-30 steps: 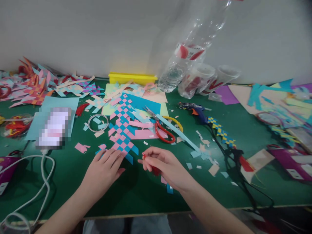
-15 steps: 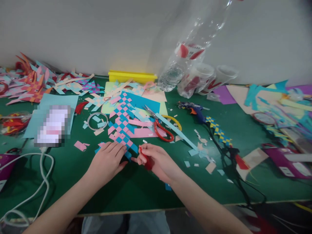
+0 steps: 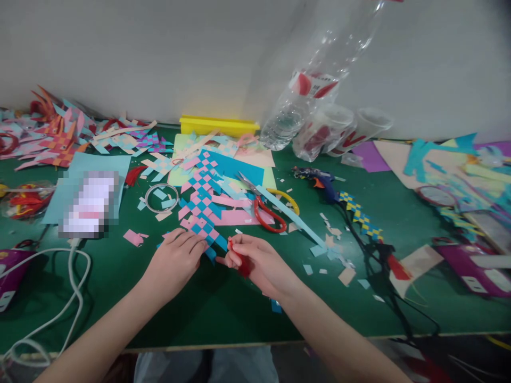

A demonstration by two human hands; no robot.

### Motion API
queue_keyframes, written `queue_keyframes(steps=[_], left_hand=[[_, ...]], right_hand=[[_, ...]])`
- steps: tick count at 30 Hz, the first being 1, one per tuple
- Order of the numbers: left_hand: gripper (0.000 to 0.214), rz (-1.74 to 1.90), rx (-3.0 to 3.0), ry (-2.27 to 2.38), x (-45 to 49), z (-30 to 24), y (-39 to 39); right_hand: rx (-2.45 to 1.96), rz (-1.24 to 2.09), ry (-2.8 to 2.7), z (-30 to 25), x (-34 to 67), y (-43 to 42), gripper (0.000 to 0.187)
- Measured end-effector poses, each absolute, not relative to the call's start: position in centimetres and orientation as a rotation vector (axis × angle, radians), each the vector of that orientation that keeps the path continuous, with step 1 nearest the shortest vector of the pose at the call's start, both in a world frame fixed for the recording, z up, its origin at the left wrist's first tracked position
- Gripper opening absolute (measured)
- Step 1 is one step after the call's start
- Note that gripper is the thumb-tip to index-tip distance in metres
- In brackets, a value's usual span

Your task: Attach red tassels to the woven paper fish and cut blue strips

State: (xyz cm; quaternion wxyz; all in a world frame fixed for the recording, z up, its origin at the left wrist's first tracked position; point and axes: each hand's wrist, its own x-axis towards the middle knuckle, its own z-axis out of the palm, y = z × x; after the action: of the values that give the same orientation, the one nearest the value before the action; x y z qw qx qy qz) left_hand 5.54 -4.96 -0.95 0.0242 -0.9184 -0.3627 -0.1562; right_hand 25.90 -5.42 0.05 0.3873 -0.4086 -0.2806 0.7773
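Observation:
A woven paper fish chain in pink and blue checks lies across the middle of the table, its blue tail towards me. My left hand is closed at its lower left end; the fingers lie over the paper edge with the thumb below, and they hide part of it. In my right hand a small red tassel is pinched between thumb and fingers, its threads hanging under the palm. One fingertip of this hand is close to the blue tail.
Red-and-yellow-handled scissors lie beyond my right hand, near a glue gun. A plastic bottle and cups stand at the back. To the left are a phone, its white cable and a tape roll.
The whole view has shifted very slightly. Both hands keep almost the same position, with the tassel still in the right and the left at the woven paper.

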Motion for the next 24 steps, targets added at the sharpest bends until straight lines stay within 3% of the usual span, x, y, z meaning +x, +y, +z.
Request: queue_keyframes(steps=[11,24], left_hand=[[0.020,-0.520,-3.008,-1.263,5.0,-0.7,-3.5],[0.007,-1.034,-3.109,-1.464,5.8,0.7,-1.3]], right_hand=[[-1.361,1.371,-1.515,2.6,28.4,-4.7,0.012],[-1.035,0.357,-2.221,3.6,26.3,-6.0,0.014]])
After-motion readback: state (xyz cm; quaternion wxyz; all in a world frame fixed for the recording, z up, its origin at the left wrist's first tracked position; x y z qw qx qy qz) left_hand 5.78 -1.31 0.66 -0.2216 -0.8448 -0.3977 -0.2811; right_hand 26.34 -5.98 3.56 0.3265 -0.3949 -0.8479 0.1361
